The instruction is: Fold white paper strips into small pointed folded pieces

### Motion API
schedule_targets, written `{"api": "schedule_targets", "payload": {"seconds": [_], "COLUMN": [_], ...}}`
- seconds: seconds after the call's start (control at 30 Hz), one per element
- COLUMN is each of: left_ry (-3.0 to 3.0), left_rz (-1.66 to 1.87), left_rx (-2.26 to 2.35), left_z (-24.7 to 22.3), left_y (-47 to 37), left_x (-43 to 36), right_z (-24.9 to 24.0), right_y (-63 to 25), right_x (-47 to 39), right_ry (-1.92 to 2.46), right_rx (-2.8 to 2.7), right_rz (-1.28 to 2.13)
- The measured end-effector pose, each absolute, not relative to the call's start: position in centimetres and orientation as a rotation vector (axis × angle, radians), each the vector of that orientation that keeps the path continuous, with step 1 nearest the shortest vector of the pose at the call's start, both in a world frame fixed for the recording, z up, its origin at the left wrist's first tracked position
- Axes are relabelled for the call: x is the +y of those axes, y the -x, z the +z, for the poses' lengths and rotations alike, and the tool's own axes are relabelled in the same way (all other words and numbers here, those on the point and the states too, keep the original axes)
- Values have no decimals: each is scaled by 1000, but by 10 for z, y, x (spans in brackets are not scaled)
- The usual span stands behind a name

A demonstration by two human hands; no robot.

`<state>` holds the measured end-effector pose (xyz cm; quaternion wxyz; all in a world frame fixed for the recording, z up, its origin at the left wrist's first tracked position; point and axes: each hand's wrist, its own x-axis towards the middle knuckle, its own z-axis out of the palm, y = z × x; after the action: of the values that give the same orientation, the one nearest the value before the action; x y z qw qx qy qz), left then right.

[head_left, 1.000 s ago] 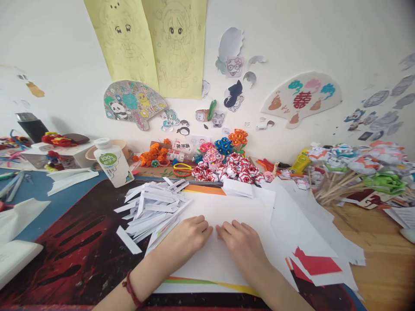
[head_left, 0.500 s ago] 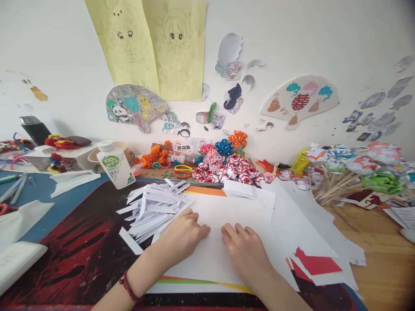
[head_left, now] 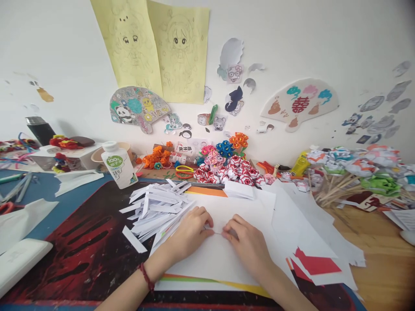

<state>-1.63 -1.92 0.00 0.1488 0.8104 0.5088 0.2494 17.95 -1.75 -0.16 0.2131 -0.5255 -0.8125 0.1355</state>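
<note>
Over a stack of white paper (head_left: 207,261), my left hand (head_left: 193,229) and my right hand (head_left: 245,239) face each other with curled fingers. Between their fingertips runs a thin strip of white paper (head_left: 217,232), pinched at both ends; most of it blends into the sheet below or is hidden by the fingers. Beside my left hand lies a loose pile of folded white paper strips (head_left: 157,208). Orange, green and yellow edges of other sheets show under the stack.
Behind the stack are red-and-white paper flowers (head_left: 238,170) and a folded white paper (head_left: 239,190). A white bottle (head_left: 119,166) stands back left. Scissors (head_left: 13,201) lie far left. White sheets with red scraps (head_left: 319,265) spread right, near flowers on sticks (head_left: 337,185).
My hands have lifted slightly from lying on the sheet. Their fingers have curled in, and the strip's edge now shows between them. The view has shifted a little.
</note>
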Motion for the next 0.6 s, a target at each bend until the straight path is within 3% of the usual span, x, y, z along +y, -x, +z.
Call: {"api": "schedule_targets", "payload": {"seconds": [0.3, 0.6], "left_ry": [-2286, -2441], "left_rz": [689, 680], "left_rx": [1450, 1434], "left_z": [3, 3], "left_y": [16, 13], "left_x": [-19, -18], "right_z": [2, -8], "right_y": [-182, -185], "right_x": [-7, -1], "right_ry": [1342, 1248], "right_rx": [-2170, -2113], "right_rz": [659, 676]}}
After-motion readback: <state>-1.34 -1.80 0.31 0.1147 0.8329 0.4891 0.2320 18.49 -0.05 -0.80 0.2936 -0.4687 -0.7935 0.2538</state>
